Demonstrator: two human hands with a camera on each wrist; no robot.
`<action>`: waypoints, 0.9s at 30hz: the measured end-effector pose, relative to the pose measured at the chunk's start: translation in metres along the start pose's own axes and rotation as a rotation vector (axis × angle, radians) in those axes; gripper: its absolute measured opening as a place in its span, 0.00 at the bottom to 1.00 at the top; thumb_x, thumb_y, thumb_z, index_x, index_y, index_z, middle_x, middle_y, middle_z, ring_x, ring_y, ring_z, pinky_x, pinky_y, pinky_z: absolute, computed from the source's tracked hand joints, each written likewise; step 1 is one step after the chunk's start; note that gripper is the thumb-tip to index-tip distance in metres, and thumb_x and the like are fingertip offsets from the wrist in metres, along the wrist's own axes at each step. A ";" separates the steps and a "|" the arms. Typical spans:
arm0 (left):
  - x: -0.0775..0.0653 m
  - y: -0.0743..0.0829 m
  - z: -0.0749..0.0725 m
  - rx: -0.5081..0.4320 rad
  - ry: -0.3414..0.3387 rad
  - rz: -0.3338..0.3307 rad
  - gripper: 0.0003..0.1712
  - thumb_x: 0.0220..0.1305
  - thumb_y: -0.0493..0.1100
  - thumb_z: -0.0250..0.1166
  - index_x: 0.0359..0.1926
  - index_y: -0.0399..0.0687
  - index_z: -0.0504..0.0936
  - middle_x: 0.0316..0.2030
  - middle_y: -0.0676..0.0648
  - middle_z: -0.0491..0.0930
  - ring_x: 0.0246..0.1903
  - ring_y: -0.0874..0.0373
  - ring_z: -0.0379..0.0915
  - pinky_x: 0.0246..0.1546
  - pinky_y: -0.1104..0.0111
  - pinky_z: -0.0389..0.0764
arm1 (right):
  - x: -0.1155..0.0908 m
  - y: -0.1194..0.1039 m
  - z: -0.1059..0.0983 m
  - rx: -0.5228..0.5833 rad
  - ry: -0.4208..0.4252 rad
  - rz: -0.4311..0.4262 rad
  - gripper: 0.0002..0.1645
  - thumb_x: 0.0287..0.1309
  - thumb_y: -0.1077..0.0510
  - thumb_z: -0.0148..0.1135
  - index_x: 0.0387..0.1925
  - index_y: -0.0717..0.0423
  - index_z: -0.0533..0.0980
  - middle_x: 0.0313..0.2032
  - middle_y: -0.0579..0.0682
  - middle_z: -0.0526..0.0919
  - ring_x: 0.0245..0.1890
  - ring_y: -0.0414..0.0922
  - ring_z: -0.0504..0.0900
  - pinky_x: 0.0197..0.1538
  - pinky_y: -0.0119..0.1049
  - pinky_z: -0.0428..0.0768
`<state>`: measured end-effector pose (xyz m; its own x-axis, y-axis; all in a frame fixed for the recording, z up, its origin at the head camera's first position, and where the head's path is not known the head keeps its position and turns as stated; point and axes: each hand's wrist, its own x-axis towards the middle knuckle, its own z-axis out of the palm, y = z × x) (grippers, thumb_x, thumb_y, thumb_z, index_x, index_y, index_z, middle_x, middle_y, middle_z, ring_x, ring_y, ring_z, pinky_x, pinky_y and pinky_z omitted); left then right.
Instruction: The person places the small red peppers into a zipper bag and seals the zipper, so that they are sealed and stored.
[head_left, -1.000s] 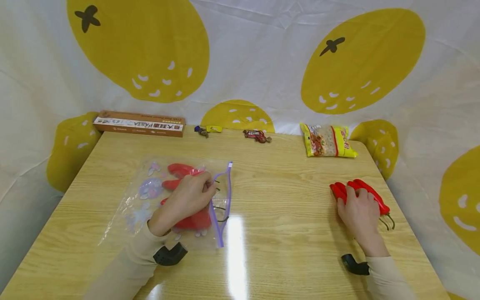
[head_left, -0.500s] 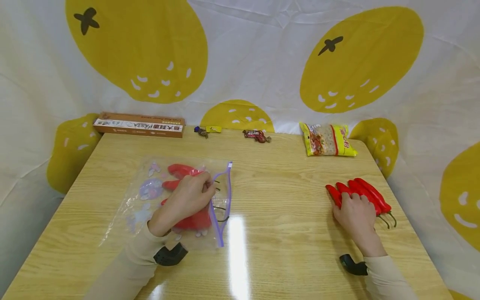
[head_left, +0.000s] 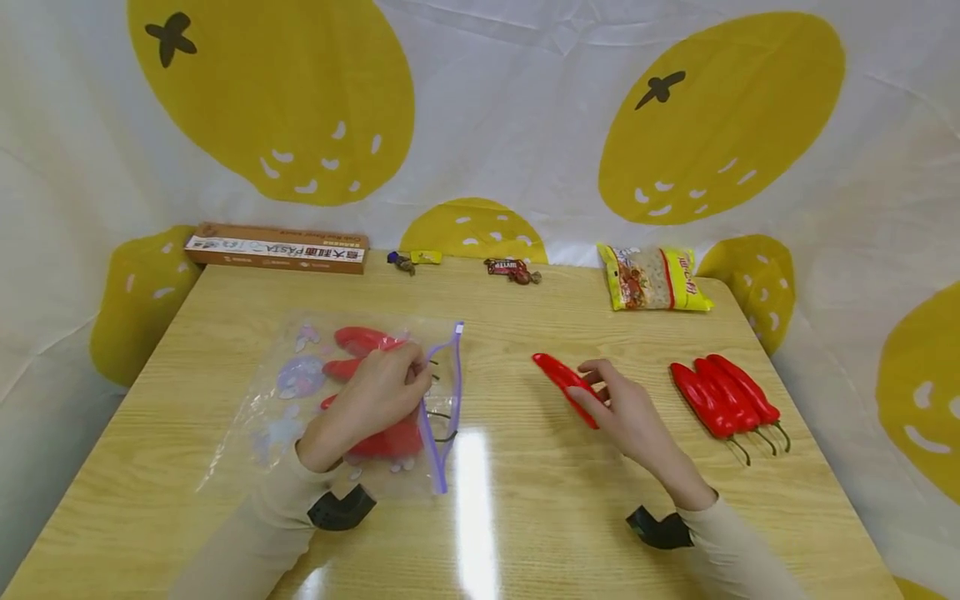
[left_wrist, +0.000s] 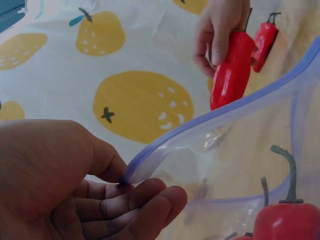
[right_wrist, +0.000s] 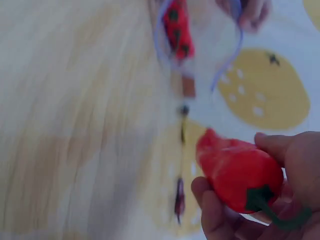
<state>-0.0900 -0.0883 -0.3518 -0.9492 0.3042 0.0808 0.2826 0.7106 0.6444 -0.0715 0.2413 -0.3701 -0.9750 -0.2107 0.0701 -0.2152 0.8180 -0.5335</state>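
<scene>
Head: pepper (head_left: pixel 558 377) partly behind right grip (head_left: pixel 632 414)

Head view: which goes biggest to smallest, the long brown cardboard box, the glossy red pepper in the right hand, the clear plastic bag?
1. Clear plastic bag
2. Long brown cardboard box
3. Glossy red pepper, partly hidden
</scene>
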 end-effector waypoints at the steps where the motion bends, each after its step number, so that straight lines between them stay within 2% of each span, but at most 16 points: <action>1: 0.000 0.000 0.000 0.001 0.002 0.001 0.06 0.59 0.41 0.56 0.27 0.46 0.72 0.14 0.52 0.63 0.13 0.62 0.58 0.14 0.71 0.60 | 0.002 -0.009 0.006 0.049 -0.023 -0.017 0.24 0.59 0.43 0.54 0.51 0.53 0.70 0.42 0.50 0.80 0.33 0.42 0.78 0.31 0.33 0.75; 4: 0.000 0.000 0.001 0.000 0.003 0.002 0.06 0.59 0.41 0.57 0.27 0.47 0.72 0.15 0.52 0.64 0.14 0.62 0.58 0.14 0.71 0.60 | 0.008 -0.030 0.023 0.191 -0.111 -0.048 0.21 0.59 0.42 0.54 0.47 0.50 0.73 0.41 0.47 0.80 0.32 0.41 0.77 0.31 0.32 0.76; 7: -0.001 0.000 0.002 -0.001 -0.003 -0.002 0.05 0.59 0.41 0.57 0.27 0.47 0.73 0.16 0.52 0.64 0.15 0.61 0.59 0.15 0.71 0.61 | 0.014 -0.046 0.037 0.345 -0.222 -0.028 0.19 0.58 0.44 0.55 0.46 0.50 0.73 0.40 0.48 0.79 0.30 0.41 0.78 0.28 0.35 0.78; 10: -0.001 0.000 0.002 -0.005 -0.008 -0.003 0.05 0.58 0.40 0.56 0.27 0.47 0.72 0.15 0.52 0.64 0.14 0.62 0.58 0.14 0.71 0.60 | 0.018 -0.059 0.046 0.472 -0.322 -0.007 0.20 0.57 0.49 0.59 0.49 0.52 0.73 0.42 0.51 0.79 0.31 0.44 0.79 0.29 0.41 0.80; 12: -0.001 0.000 0.002 -0.008 -0.007 0.002 0.05 0.58 0.40 0.56 0.26 0.47 0.72 0.14 0.53 0.64 0.13 0.62 0.58 0.14 0.71 0.60 | 0.020 -0.068 0.048 0.516 -0.364 -0.022 0.20 0.56 0.54 0.61 0.50 0.56 0.72 0.44 0.54 0.78 0.34 0.46 0.80 0.33 0.42 0.80; 16: -0.001 -0.001 0.002 -0.008 0.002 0.023 0.05 0.58 0.40 0.56 0.26 0.47 0.72 0.14 0.53 0.63 0.13 0.62 0.58 0.14 0.71 0.60 | 0.020 -0.090 0.044 0.564 -0.391 -0.064 0.21 0.53 0.66 0.60 0.51 0.63 0.72 0.47 0.57 0.76 0.42 0.52 0.79 0.39 0.36 0.80; 19: -0.001 -0.001 0.002 -0.003 0.013 0.037 0.05 0.57 0.40 0.56 0.25 0.47 0.72 0.14 0.53 0.63 0.14 0.63 0.59 0.14 0.71 0.60 | 0.018 -0.105 0.042 0.584 -0.392 -0.056 0.23 0.51 0.71 0.57 0.52 0.65 0.72 0.48 0.58 0.75 0.45 0.53 0.78 0.41 0.33 0.79; 22: -0.001 0.000 0.001 -0.006 0.011 0.038 0.05 0.57 0.40 0.56 0.25 0.47 0.72 0.15 0.53 0.64 0.13 0.63 0.59 0.14 0.71 0.60 | 0.017 -0.115 0.046 0.589 -0.379 -0.066 0.24 0.50 0.72 0.57 0.52 0.66 0.71 0.48 0.59 0.75 0.45 0.53 0.78 0.42 0.33 0.79; 27: -0.001 0.000 0.000 -0.012 0.005 0.033 0.05 0.58 0.40 0.56 0.26 0.47 0.72 0.14 0.53 0.65 0.13 0.63 0.59 0.13 0.71 0.60 | 0.019 -0.124 0.058 0.563 -0.322 -0.157 0.22 0.50 0.68 0.62 0.49 0.67 0.71 0.42 0.60 0.80 0.38 0.51 0.81 0.35 0.31 0.79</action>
<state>-0.0889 -0.0884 -0.3516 -0.9399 0.3247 0.1058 0.3124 0.6922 0.6506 -0.0604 0.1052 -0.3516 -0.8505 -0.5253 -0.0258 -0.2065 0.3786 -0.9022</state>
